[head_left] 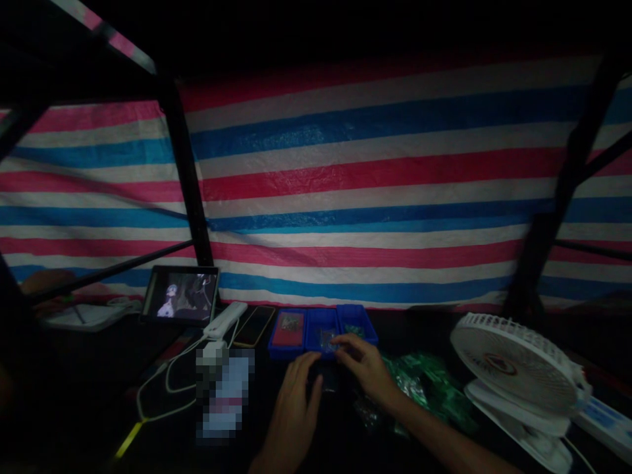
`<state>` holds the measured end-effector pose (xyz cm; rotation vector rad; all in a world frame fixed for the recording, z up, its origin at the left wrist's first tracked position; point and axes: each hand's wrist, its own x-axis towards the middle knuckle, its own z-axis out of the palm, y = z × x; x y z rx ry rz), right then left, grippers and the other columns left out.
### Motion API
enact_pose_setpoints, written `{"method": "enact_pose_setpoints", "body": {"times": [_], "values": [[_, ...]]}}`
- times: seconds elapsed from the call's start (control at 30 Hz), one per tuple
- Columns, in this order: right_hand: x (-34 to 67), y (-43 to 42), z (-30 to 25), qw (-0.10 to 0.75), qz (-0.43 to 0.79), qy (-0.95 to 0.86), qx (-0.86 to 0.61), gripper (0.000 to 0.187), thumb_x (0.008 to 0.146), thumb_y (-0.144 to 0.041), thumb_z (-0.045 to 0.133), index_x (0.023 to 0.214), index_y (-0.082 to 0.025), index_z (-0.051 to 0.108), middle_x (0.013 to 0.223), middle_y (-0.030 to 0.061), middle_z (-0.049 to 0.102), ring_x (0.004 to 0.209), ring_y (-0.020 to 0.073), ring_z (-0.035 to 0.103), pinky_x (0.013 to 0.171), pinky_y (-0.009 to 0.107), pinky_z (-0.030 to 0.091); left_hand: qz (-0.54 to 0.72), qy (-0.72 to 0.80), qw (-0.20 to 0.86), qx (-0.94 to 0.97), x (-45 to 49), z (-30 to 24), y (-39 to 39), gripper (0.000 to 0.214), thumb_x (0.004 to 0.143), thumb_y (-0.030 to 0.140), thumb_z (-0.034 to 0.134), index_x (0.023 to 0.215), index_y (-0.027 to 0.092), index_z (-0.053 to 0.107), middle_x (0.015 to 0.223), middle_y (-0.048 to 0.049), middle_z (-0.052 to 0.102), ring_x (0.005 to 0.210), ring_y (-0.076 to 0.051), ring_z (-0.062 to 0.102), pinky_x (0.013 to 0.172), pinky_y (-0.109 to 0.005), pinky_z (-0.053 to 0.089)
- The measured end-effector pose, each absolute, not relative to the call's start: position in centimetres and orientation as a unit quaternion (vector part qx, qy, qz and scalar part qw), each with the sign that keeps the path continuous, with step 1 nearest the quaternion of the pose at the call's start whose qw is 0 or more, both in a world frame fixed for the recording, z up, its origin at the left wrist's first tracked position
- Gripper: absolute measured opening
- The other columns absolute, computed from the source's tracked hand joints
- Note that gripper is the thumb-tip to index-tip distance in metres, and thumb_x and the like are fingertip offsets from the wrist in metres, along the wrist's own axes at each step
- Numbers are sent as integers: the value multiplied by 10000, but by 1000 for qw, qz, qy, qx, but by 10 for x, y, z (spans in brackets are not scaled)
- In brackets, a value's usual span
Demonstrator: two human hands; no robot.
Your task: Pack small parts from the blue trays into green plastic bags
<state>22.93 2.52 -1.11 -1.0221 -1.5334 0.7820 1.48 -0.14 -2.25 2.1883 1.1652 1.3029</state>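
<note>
My left hand (295, 406) is in front of the blue trays, its fingers stretched forward and the thumb apart. Nothing can be made out in it. My right hand (364, 364) reaches over the front edge of the middle blue tray (322, 320), index finger and thumb apart. Small clear pieces (326, 338) lie in that tray by the fingertips. To its left is a blue tray with a pink bottom (288, 337) and small light-coloured pieces (289, 322). The right blue tray (351, 312) has small greenish pieces (354, 330). The picture is dark, and fine details between the hands are hidden.
Green shiny plastic (427, 385) lies beside my right forearm. A white clip fan (513, 368) stands at right, near a power strip (605, 418). Leftward are a phone (255, 326), a white power strip with cables (226, 320) and a tablet (180, 296). Striped sheeting (370, 178) hangs behind.
</note>
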Motion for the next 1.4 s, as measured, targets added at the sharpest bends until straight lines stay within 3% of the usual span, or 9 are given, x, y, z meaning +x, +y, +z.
{"method": "enact_pose_setpoints", "body": {"times": [0.13,0.27,0.33,0.5,0.67,0.9,1.13,1.3,1.4], "values": [[230,26,-12,524,329,-647,-445,389,948,-458,675,1263,-241,745,1219,90,740,882,233,700,827,366,563,458,401,157,778,15,-20,-3,320,1045,279,526,1337,282,655,1326,-76,704,1249,-248,664,1073,-447,570],[229,26,-13,483,335,-658,-470,494,961,-441,654,1397,-209,676,869,55,759,789,241,683,769,369,541,434,395,139,798,16,-22,-1,243,1031,252,559,1199,264,734,1276,-77,735,1223,-270,662,1061,-482,565],[228,26,-12,478,337,-659,-473,496,975,-449,634,1406,-205,665,816,44,744,780,242,682,754,363,532,409,401,121,810,16,-25,0,236,1009,243,601,1191,255,749,1299,-83,735,1247,-297,639,1066,-523,545],[228,26,-12,516,307,-653,-462,356,973,-447,632,1243,-231,716,1057,59,722,762,202,667,721,331,520,330,417,108,840,16,-25,0,254,958,251,691,1200,296,757,1281,-68,760,1206,-323,649,999,-539,523],[227,26,-13,512,303,-647,-477,270,974,-421,621,1120,-211,708,802,4,637,710,196,623,666,301,466,296,416,103,854,17,-18,-1,168,990,174,615,1027,268,748,1139,-42,786,1058,-268,688,927,-438,476],[226,22,-7,504,300,-670,-456,300,1001,-486,612,991,-208,723,837,13,652,732,184,592,680,289,444,379,445,143,799,13,-20,0,221,1050,251,461,1008,240,678,987,-47,755,882,-233,696,817,-355,479],[223,15,-6,442,388,-698,-408,351,902,-474,771,1152,-231,737,884,3,704,713,153,567,648,255,404,399,470,246,748,14,-22,3,314,1073,401,371,981,244,626,705,9,665,618,-188,662,605,-265,428],[221,15,-5,427,402,-703,-403,277,887,-463,776,894,-188,742,733,-13,654,673,150,545,634,257,377,397,443,262,760,16,-21,1,302,1066,402,395,989,243,640,717,11,665,635,-176,665,626,-257,458],[222,17,-6,438,406,-698,-396,297,918,-481,740,892,-185,720,751,-9,649,689,156,557,640,258,393,401,441,274,755,16,-18,0,270,1049,422,446,1124,244,635,856,-22,718,767,-196,707,735,-287,525]]}}
